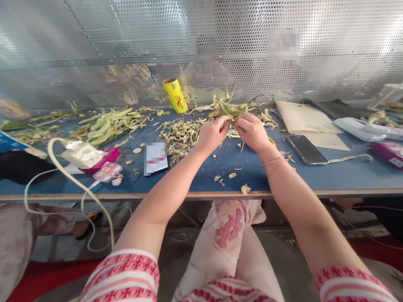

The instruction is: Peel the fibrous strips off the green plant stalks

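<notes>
Basically mid-peel — both hands pinched on one small green stalk over the blue table.

Nearest was the table edge [201, 194] with a few loose scraps, then the left hand [212, 134] and right hand [252, 132] meeting just above the surface, fingers closed on a thin stalk piece [232, 121] held between them. Looked like the stripping step; my guess is pulling it apart needs a firm pinch on both ends. Beside the right wrist lay a phone [307, 149] — further back, piles of husk trimmings [181, 134] and a yellow roll [175, 95] against the perforated metal wall [126, 42].
</notes>
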Demonstrator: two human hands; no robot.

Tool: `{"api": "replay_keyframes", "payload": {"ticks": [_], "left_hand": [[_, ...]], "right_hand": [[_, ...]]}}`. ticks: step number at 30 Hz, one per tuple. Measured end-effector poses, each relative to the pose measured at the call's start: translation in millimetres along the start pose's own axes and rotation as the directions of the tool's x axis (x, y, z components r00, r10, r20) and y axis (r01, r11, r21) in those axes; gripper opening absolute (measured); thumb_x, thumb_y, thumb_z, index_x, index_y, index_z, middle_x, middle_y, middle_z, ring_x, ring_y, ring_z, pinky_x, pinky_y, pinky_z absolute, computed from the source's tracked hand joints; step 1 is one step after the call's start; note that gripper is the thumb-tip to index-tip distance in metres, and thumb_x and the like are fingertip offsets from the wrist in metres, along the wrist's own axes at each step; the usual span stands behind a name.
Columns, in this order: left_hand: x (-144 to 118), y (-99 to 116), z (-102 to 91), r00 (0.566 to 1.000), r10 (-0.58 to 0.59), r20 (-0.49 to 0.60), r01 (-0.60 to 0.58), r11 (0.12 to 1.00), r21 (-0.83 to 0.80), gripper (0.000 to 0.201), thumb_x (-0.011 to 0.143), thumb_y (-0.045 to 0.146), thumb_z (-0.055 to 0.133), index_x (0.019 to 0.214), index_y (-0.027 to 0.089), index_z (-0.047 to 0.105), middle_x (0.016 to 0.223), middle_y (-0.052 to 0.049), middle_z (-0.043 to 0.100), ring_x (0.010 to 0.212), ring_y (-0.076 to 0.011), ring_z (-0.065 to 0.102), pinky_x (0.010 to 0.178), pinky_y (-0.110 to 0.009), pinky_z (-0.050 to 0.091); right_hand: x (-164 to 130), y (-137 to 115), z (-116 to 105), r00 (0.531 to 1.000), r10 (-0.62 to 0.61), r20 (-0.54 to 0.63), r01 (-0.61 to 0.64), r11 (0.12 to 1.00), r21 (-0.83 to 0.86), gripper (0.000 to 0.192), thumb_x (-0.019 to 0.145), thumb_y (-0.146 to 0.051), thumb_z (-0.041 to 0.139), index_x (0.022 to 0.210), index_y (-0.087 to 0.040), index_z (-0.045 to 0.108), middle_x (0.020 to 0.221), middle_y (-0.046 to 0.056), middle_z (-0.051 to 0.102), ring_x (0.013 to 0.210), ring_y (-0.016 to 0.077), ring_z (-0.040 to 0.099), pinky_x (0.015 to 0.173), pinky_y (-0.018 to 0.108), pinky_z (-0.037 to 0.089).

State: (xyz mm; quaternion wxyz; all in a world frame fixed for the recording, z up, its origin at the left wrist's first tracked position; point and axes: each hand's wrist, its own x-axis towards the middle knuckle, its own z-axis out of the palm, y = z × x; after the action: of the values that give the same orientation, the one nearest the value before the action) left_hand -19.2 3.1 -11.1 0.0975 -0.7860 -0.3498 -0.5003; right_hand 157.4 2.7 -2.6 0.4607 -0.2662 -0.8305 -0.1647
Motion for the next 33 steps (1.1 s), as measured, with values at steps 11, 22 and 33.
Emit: {"api": "replay_keyframes", "payload": {"ticks": [11,22,33], "left_hand": [[1.2,-5.1,-3.1,0.996,0.067,0.055,-0.073,0.992,0.101,0.026,0.094,0.03,0.05,0.099,0.019,0.072,0.084,-0.008,0.076,0.073,-0.0142,0.069,0.065,-0.026,0.047],[4.5,-2.0,-3.9,0.997,-0.07,0.042,0.071,0.997,-0.042,0.014,0.089,0.027,0.056,0.089,0.02,0.069,0.056,0.002,0.057,0.055,-0.011,0.055,0.06,-0.026,0.041],[5.9,-3.2,-4.3,0.993,-0.116,-0.012,0.115,0.988,-0.104,0.014,0.088,0.028,0.056,0.086,0.021,0.067,0.048,0.005,0.047,0.048,-0.0097,0.045,0.059,-0.027,0.037]], "right_hand": [[-0.4,-1.6,1.7,1.0,-0.016,0.021,0.017,0.999,-0.035,0.025,0.092,-0.014,0.044,0.069,-0.021,0.051,0.076,0.004,0.057,0.075,0.0159,0.05,0.074,0.032,0.045],[0.2,-1.6,1.7,0.998,0.022,0.053,-0.022,1.0,-0.002,0.023,0.091,-0.014,0.044,0.07,-0.021,0.052,0.078,0.004,0.057,0.077,0.0168,0.051,0.076,0.033,0.045],[0.5,-2.5,2.2,0.998,0.043,0.035,-0.044,0.999,0.018,0.024,0.09,-0.014,0.045,0.069,-0.021,0.051,0.076,0.004,0.055,0.076,0.0164,0.051,0.076,0.033,0.045]]}}
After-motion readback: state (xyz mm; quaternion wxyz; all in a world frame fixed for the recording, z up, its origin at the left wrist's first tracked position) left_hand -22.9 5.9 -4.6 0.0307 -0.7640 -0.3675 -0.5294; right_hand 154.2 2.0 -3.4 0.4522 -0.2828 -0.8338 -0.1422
